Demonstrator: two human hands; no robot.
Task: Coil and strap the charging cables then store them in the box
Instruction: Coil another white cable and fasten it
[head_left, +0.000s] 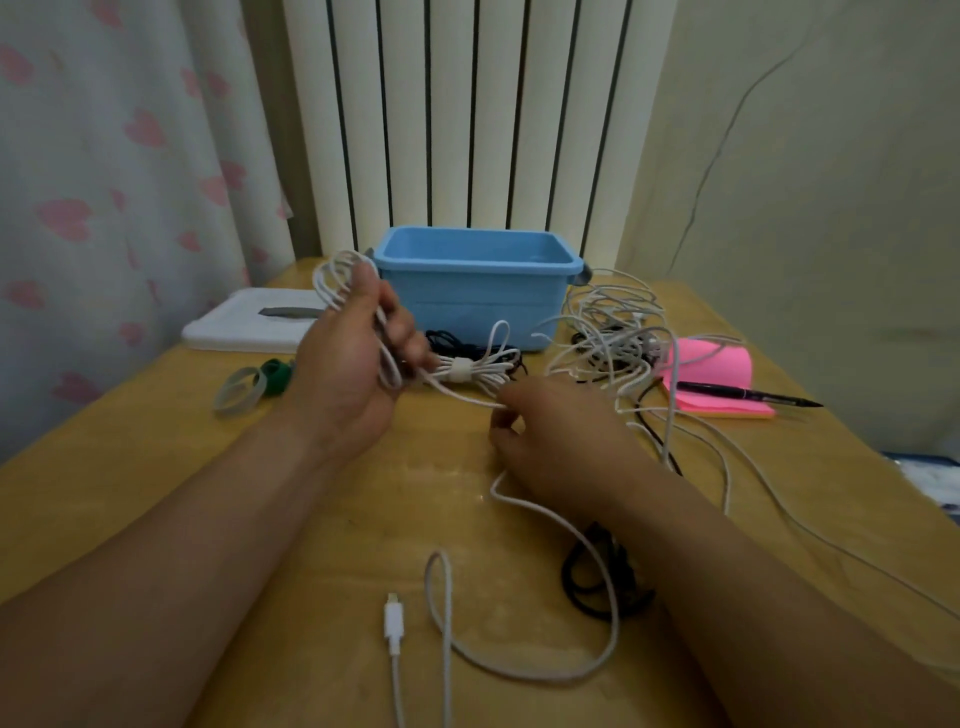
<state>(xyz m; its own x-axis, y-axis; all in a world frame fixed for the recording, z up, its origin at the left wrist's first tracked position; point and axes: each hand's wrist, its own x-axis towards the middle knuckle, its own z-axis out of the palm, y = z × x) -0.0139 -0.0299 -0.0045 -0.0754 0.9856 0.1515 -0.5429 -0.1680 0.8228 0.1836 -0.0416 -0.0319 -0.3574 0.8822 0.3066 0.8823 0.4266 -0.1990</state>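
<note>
My left hand (358, 358) grips several loops of a white charging cable (332, 275) in front of the blue box (467, 301), raised off the wooden table. From that coil the same cable runs right into my right hand (550, 431), which pinches it between thumb and fingers. Its loose tail (587, 551) trails over the table toward me and ends in a white plug (393, 621). A strapped white bundle (467, 370) lies just before the box, with a black cable (452, 340) behind it. The box looks empty.
A tangle of white and black cables (613, 332) lies right of the box, partly over a pink notepad (727, 374) with a black pen (748, 396). Clear and green straps (249, 387) sit at left beside a white tray (249, 325). A coiled black cable (602, 577) lies under my right forearm.
</note>
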